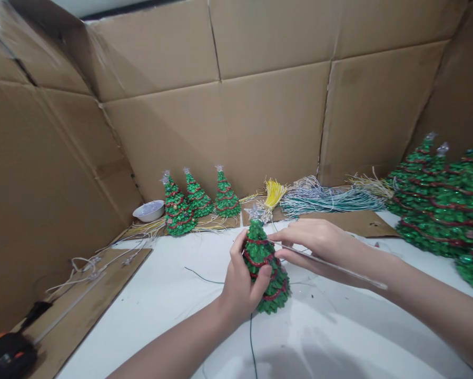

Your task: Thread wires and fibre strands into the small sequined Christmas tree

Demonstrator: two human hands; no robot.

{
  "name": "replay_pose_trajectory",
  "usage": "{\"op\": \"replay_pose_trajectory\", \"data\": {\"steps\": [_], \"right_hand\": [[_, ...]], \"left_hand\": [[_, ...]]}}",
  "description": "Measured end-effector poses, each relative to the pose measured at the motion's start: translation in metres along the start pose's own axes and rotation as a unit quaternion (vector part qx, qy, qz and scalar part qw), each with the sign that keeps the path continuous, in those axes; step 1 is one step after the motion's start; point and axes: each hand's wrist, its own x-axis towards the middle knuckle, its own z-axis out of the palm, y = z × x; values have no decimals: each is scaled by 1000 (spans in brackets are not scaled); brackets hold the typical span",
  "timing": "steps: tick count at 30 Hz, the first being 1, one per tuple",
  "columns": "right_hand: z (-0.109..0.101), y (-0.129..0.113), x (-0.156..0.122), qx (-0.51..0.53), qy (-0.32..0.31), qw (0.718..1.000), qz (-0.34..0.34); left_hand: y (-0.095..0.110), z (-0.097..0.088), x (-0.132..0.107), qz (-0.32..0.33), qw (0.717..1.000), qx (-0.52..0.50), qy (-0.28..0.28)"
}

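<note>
A small green Christmas tree (256, 251) with red garland and a clear star on top stands upright in front of me. My left hand (242, 281) wraps around its left side, thumb across the front. In my right hand (311, 245) a thin, pale stick-like tool (339, 270) is pinched between thumb and fingers. Its tip reaches the upper right side of the tree, and the other end points back over my wrist. A dark green wire (253, 345) runs down from beneath the tree, and another wire (200, 276) sticks out to its left.
Smaller decorated trees (227, 197) and a white bowl (148, 211) stand at the back left. Behind are yellow wires (275, 193) and a green-and-white wire bundle (335, 200). Larger trees (437, 195) crowd the right. A black-and-orange object (11, 355) lies front left. Cardboard walls (276, 116) enclose the table.
</note>
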Motion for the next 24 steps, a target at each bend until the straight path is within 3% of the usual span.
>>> {"op": "replay_pose_trajectory", "data": {"steps": [3,8,11,17,24], "right_hand": [[-1,-1,1,38,32,999,15],[-9,-8,3,102,81,986,108],[-11,-10,4,107,89,983,118],[-7,-8,4,112,63,987,100],[0,-9,3,66,103,992,16]], "left_hand": [[0,0,0,2,1000,-4,0],[-1,1,0,4,1000,-3,5],[-1,1,1,3,1000,-7,5],[-2,2,0,-2,1000,-6,10],[-3,3,0,-14,1000,-11,17]]}}
